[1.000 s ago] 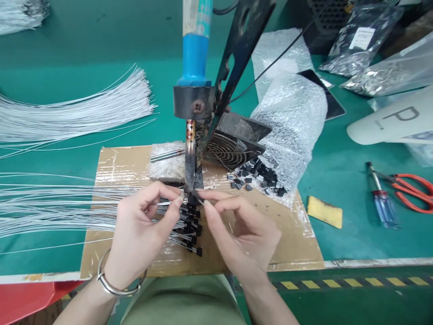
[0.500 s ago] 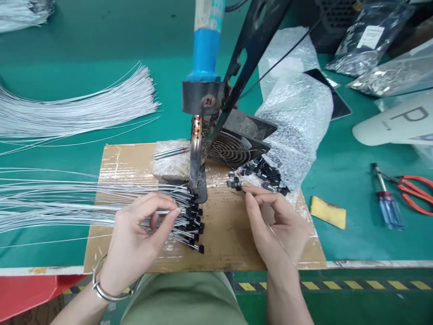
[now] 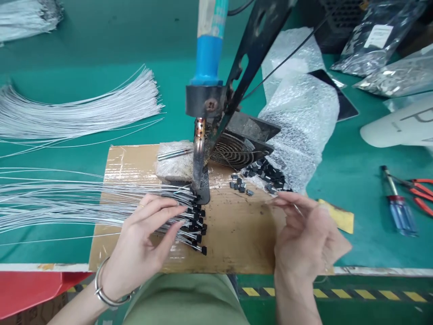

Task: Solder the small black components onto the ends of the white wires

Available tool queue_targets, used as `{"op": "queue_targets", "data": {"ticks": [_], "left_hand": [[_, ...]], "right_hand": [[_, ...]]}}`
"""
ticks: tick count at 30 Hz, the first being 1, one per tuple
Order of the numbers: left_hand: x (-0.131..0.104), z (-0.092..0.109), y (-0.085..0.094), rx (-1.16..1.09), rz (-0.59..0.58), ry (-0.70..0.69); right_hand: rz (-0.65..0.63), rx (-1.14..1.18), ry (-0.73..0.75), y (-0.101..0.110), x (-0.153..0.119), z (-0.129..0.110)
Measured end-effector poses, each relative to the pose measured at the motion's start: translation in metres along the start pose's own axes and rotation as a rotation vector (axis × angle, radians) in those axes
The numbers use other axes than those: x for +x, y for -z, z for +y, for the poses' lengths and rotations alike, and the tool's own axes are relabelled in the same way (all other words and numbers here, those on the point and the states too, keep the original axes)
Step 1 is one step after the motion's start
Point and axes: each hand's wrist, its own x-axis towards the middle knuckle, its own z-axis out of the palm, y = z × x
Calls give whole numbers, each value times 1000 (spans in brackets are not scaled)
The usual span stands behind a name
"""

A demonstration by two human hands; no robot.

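My left hand [image 3: 145, 243] is over a bundle of thin grey-white wires [image 3: 128, 205], whose right ends carry small black connectors [image 3: 199, 225]. Its thumb and forefinger are apart beside those ends, with nothing visible gripped between them. My right hand [image 3: 304, 239], smeared by motion, is curled above the right side of the cardboard. A thin solder wire [image 3: 297, 210] shows among its fingers. Above the connectors, a blue-handled soldering iron [image 3: 208, 58] points down in a black holder, its tip near the wire ends. Loose black connectors [image 3: 241, 186] lie between the hands.
A round fan grille [image 3: 233, 151] stands behind the iron, near a wrapped block [image 3: 174, 169]. Bubble wrap [image 3: 297, 113] holds more black connectors [image 3: 267, 174]. Rightward lie a yellow sponge [image 3: 343, 219], screwdriver [image 3: 399, 207] and red-handled pliers [image 3: 422, 194]. Another wire bundle [image 3: 111, 110] is at left.
My left thumb and forefinger have parted from their pinch at the wire ends. My right hand has moved right, away from the loose connectors, with the solder wire. The view has shifted slightly.
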Motion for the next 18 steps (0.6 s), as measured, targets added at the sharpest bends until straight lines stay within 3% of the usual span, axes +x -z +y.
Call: {"op": "queue_targets", "data": {"ticks": [2, 4, 6, 8, 11, 13, 15, 18], "left_hand": [[2, -5, 9, 57, 11, -15], [12, -20, 25, 203, 100, -14], [33, -48, 46, 444, 262, 13], [61, -85, 67, 551, 281, 49], [106, -136, 86, 621, 188, 42], [130, -156, 87, 640, 111, 10], [148, -161, 82, 664, 39, -32], [162, -153, 69, 701, -35, -68]], "right_hand": [[-3, 98, -58, 0, 1, 0], [-4, 139, -107, -1, 1, 1], [-17, 136, -128, -1, 1, 2], [-34, 127, -126, -2, 1, 2], [-62, 114, -103, 0, 1, 3], [-89, 84, -100, 1, 1, 5], [-110, 47, -103, 3, 1, 7], [-130, 20, -79, 5, 1, 10]]}}
